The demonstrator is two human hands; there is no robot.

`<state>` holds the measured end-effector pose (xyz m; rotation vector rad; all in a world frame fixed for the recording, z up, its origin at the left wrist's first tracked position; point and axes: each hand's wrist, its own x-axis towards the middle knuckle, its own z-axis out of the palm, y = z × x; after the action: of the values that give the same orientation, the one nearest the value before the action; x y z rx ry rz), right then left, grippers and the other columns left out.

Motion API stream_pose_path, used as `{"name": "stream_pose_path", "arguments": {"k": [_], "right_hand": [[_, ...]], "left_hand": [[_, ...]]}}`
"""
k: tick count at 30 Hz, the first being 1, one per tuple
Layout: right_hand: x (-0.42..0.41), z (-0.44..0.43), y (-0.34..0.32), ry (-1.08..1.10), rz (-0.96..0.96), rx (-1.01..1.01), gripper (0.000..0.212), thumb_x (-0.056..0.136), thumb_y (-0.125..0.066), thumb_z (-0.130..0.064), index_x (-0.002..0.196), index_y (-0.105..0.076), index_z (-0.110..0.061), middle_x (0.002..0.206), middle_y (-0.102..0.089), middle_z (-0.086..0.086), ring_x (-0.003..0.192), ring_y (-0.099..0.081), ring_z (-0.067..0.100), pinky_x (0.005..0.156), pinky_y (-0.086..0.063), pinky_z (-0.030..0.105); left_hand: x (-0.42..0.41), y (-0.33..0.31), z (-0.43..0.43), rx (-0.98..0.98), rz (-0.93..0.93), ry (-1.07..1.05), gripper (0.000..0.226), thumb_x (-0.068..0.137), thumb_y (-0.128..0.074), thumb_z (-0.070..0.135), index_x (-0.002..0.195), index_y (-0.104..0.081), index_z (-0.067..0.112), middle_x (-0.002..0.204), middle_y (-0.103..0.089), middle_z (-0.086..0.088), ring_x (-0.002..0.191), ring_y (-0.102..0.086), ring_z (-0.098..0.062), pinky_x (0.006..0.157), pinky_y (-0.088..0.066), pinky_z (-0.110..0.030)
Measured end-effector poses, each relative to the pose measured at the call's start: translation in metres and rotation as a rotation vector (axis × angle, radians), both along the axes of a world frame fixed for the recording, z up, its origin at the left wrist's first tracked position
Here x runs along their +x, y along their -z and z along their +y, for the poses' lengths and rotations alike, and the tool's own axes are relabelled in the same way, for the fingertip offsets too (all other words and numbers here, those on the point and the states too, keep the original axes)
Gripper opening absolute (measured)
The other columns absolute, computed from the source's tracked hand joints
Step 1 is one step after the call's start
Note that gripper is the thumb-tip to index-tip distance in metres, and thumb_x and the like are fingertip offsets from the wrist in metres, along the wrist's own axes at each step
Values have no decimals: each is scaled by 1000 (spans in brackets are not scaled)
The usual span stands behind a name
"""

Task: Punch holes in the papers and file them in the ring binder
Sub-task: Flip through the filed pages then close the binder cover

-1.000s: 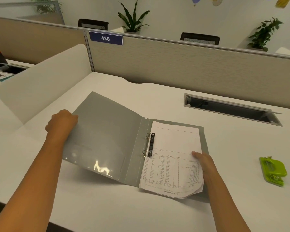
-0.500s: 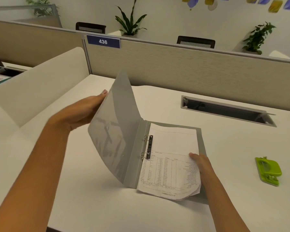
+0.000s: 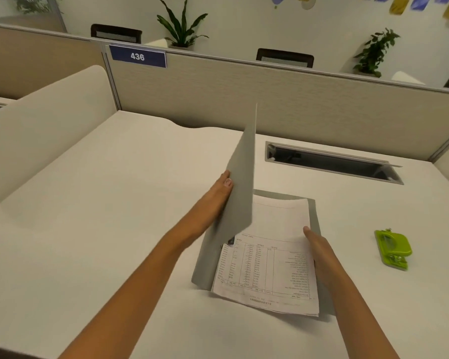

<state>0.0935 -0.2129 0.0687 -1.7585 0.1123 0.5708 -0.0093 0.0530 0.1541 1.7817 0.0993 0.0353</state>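
A grey ring binder lies on the white desk with its front cover standing nearly upright, tilted over the pages. My left hand presses flat against the outside of that cover. Printed papers sit in the binder's right half, with their lower edge overhanging the binder. My right hand rests flat on the papers' right side. The rings are almost fully hidden behind the cover. A green hole punch lies on the desk to the right, apart from both hands.
A recessed cable tray with an open lid runs behind the binder. A beige partition closes the desk's far side. A curved white divider stands at the left.
My left hand has swung the front cover up from lying flat on the left to nearly upright over the papers. The right hand has stayed on the papers.
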Motion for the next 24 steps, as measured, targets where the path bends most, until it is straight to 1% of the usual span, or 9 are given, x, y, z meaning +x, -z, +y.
{"name": "stream_pose_path", "arguments": {"k": [2, 5, 7, 8, 10, 12, 16, 21, 24], "right_hand": [[-2, -2, -3, -9, 8, 19, 43, 99, -34, -52, 114, -62, -24, 106, -70, 6, 97, -67, 30, 73, -54, 39], [-1, -4, -1, -4, 43, 17, 43, 99, -33, -52, 98, -65, -23, 92, -70, 6, 84, -70, 24, 66, -55, 33], [0, -9, 1, 10, 28, 37, 35, 103, -39, -37, 82, -61, -20, 82, -71, 7, 68, -70, 13, 58, -56, 25], [2, -12, 2, 42, 34, 65, 32, 103, -40, -36, 81, -59, -22, 88, -72, 7, 72, -69, 13, 64, -57, 26], [6, -22, 5, 93, 116, 163, 43, 95, -36, -59, 94, -63, -26, 106, -69, 10, 90, -64, 25, 79, -54, 37], [10, -32, 3, 123, 203, 293, 69, 86, -30, -74, 105, -69, -19, 90, -73, 12, 76, -68, 30, 68, -57, 37], [13, -46, -5, 176, 269, 426, 76, 88, -29, -71, 74, -78, -15, 64, -71, 9, 50, -68, 23, 45, -54, 27], [11, -65, -8, 87, 175, 391, 55, 88, -58, -50, 124, -62, -9, 112, -70, 14, 93, -71, 28, 81, -58, 40], [12, -68, -6, 73, 19, 106, 85, 66, -82, -45, 138, -47, -15, 124, -65, 9, 112, -63, 27, 98, -48, 43]], "left_hand": [[6, 2, -27, 45, 39, -54, 63, 90, -28, 67, 146, -12, 45, 141, -33, 30, 123, -44, 3, 98, -38, -15], [1, 2, -56, 237, 55, -20, 73, 83, -21, 72, 147, 5, 46, 160, -1, 16, 145, -20, -17, 117, -22, -48], [8, 11, -68, 365, 30, 14, 69, 91, -23, 63, 149, 5, 39, 160, 9, 12, 148, -1, -18, 120, -6, -50], [11, 14, -72, 406, 38, 24, 66, 94, -24, 59, 150, 4, 37, 160, 11, 10, 148, 5, -18, 120, 0, -49], [14, 26, -82, 504, 37, 58, 63, 95, -24, 57, 150, 1, 37, 160, 12, 8, 147, 11, -19, 118, 6, -49], [16, 39, -91, 574, 58, 107, 60, 96, -21, 57, 150, -4, 39, 160, 13, 8, 147, 15, -21, 117, 10, -50], [23, 51, -98, 647, 97, 163, 61, 92, -14, 62, 149, -9, 42, 160, 14, 9, 146, 17, -22, 115, 14, -54], [24, 71, -94, 911, 50, 176, 74, 77, 5, 72, 147, -1, 47, 159, 16, 8, 145, 21, -22, 113, 16, -58], [24, 83, -92, 1037, 6, 170, 69, 82, 3, 69, 147, -1, 47, 160, 15, 7, 146, 20, -24, 113, 11, -60]]}}
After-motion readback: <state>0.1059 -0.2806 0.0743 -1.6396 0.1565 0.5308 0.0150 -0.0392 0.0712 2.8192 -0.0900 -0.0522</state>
